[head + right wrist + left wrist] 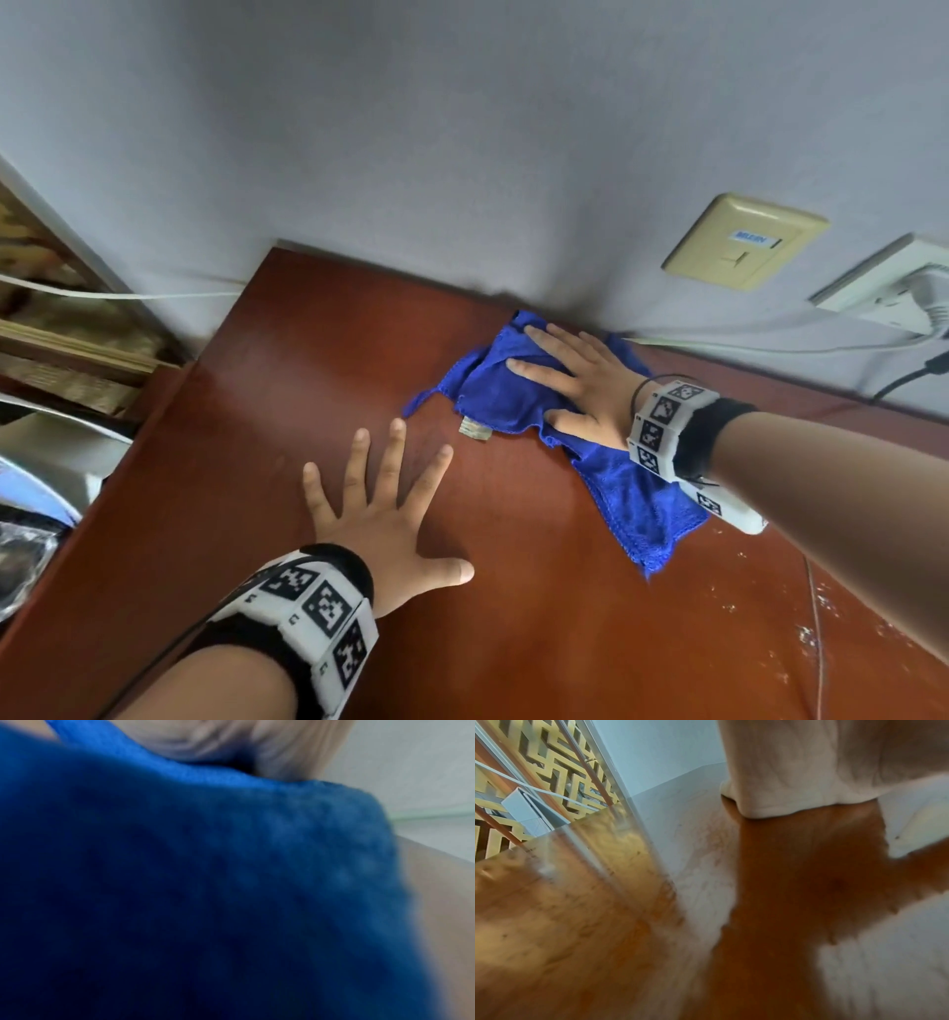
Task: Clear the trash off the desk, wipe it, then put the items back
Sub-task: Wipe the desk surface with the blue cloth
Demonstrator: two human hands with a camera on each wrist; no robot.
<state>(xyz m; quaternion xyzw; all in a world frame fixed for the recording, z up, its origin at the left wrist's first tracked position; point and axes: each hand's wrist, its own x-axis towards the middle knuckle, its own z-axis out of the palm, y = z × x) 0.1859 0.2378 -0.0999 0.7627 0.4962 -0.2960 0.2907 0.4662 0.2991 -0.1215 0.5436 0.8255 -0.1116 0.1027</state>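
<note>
— Two hands were on the desk, but which one was doing the work?

— Nearest the person, the left hand lay flat on the bare wood with its fingers spread wide, gripping nothing; it looked like a brace. Farther out, the right hand pressed down on the blue cloth with straight, splayed fingers, palm on top, nothing pinched or curled round.

— And where did the cloth lie?

— At the far right of the desk, its bunched end under the right palm and almost touching the wall; its loose tail trailed back toward the person along the forearm, so its long axis ran roughly near-to-far. The right wrist view showed only blurred blue fabric.

— So which way did the next stroke have to go?

— My judgement: leftward or back toward the person, since the wall blocked any push farther out. White specks lay on the near right of the desk, on the person's side of the cloth, so a pull back looked likely to reach them
</note>
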